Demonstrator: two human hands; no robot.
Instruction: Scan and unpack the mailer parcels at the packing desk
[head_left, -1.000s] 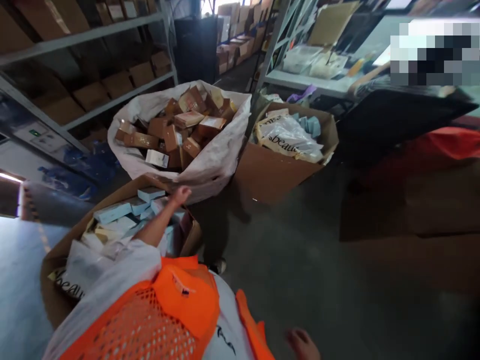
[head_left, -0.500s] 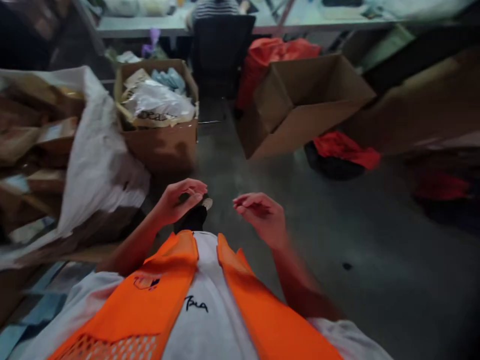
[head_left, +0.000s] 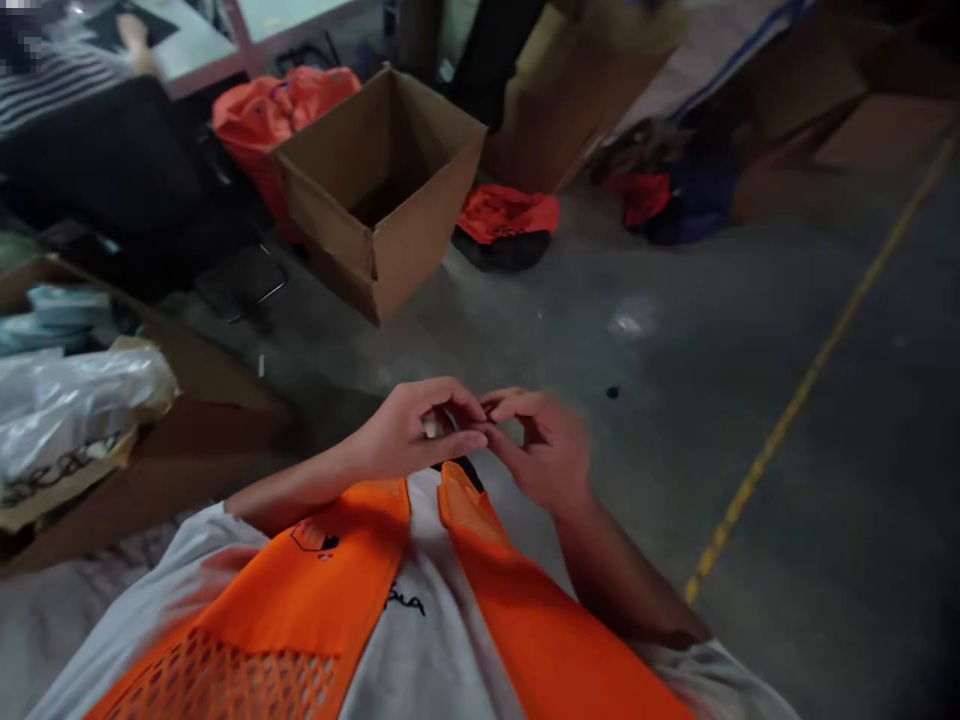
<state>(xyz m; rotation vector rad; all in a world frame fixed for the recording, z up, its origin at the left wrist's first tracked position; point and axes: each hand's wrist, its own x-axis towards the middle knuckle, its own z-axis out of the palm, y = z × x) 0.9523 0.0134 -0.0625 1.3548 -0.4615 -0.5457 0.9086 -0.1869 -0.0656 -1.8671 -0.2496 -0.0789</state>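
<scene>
Evidently, something small and pale [head_left: 431,428] (too blurred to identify) is pinched between the curled fingers of the bare left hand [head_left: 409,432] and right hand [head_left: 544,450], above the orange mesh vest [head_left: 322,590]; it is judged light, best gripped by fingertips.

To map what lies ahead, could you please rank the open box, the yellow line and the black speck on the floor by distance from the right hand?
1. Black speck, just beyond right hand.
2. Open box, ahead left.
3. Yellow line, far right.
</scene>
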